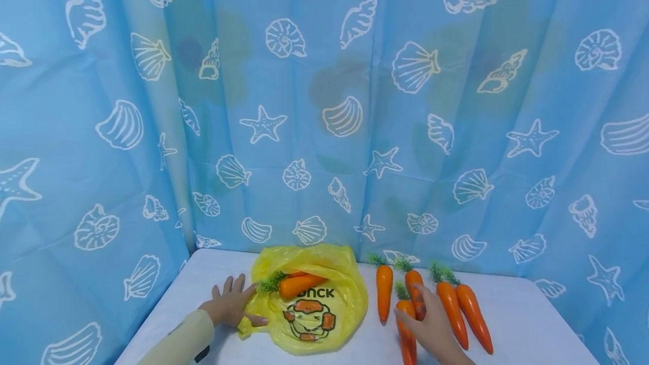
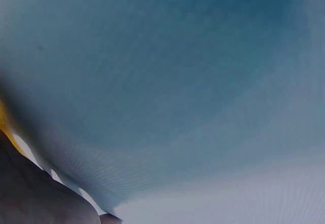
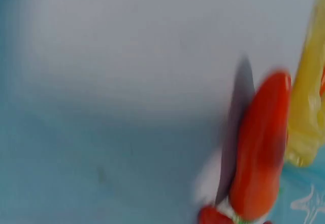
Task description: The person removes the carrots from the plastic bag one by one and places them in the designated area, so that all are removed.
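Observation:
A yellow plastic bag (image 1: 350, 308) with a cartoon print lies flat, its mouth loosely bunched. On it rests an orange carrot (image 1: 299, 285) with feathery green leaves, and part of another shows just behind. My left hand (image 1: 230, 303) spreads its fingers at the bag's left edge, the thumb touching the plastic. Over the loose carrots, my right hand (image 1: 431, 325) reaches with fingers extended and thumb apart, beside the front carrot (image 1: 407, 334). Its fingers partly cover a second carrot (image 1: 414, 292). Whether it touches either is unclear. The right wrist view shows one blurred carrot (image 3: 261, 148).
Left of the right hand lies a carrot (image 1: 383, 293); two more, an inner carrot (image 1: 451, 310) and an outer carrot (image 1: 475, 317), lie on its right. A blue shell-print curtain (image 1: 314, 145) borders the white table (image 1: 532, 325). The left wrist view is mostly blurred cloth.

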Demonstrator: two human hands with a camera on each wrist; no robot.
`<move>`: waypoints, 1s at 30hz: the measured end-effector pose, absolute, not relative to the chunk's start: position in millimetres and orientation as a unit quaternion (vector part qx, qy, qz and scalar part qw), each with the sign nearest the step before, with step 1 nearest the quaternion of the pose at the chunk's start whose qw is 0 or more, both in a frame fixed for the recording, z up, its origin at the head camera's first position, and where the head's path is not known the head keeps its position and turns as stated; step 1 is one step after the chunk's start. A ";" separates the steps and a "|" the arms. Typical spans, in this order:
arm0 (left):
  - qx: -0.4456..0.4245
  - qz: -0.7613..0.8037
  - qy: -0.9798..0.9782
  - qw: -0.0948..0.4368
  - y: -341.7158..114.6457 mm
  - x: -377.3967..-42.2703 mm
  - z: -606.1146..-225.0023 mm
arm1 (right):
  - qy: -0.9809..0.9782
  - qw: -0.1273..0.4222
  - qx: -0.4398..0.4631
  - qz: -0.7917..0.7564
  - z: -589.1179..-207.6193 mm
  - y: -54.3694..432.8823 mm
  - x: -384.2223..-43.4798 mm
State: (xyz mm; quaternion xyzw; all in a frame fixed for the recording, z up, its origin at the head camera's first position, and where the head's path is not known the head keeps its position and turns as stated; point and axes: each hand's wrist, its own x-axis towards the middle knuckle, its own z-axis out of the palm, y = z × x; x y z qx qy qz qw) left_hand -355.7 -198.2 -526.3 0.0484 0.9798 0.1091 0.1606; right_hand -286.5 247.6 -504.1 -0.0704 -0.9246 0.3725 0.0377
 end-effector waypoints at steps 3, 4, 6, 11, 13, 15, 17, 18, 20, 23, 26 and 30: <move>0.048 0.108 0.980 0.160 -201.4 -359.4 -527.3 | -0.920 0.052 -0.034 0.387 -495.4 251.5 -294.5; 0.047 0.109 0.980 0.159 -202.4 -360.7 -527.3 | -0.920 0.053 -0.024 0.387 -493.1 252.5 -298.0; 0.046 0.111 0.980 0.157 -203.9 -362.9 -526.6 | -0.923 0.052 -0.013 0.381 -488.8 253.6 -305.6; 0.045 0.107 0.982 0.149 -207.0 -369.2 -525.8 | -0.936 0.050 0.016 0.349 -476.2 250.4 -323.7; 0.045 0.106 0.982 0.147 -207.9 -371.2 -525.7 | -0.937 0.050 0.025 0.345 -471.9 246.7 -330.4; 0.045 0.107 0.982 0.146 -208.2 -371.9 -524.6 | -0.936 0.052 0.036 0.345 -468.7 241.7 -336.2; 0.045 0.106 0.982 0.147 -208.1 -371.7 -523.2 | -0.934 0.054 0.049 0.350 -467.2 236.2 -341.4; 0.045 0.106 0.982 0.147 -207.9 -371.7 -522.9 | -0.933 0.055 0.055 0.352 -466.5 233.2 -343.4; 0.046 0.105 0.982 0.149 -207.0 -371.2 -521.9 | -0.930 0.055 0.066 0.357 -465.7 227.3 -346.6; 0.048 0.104 0.983 0.145 -205.1 -371.4 -522.4 | -0.928 0.055 0.074 0.361 -466.3 218.2 -350.8; 0.054 0.107 0.982 0.145 -203.8 -370.5 -526.1 | -0.926 0.050 0.079 0.365 -471.1 209.6 -353.6; 0.055 0.109 0.979 0.161 -203.3 -364.9 -533.9 | -0.917 0.029 0.094 0.388 -482.0 197.1 -352.2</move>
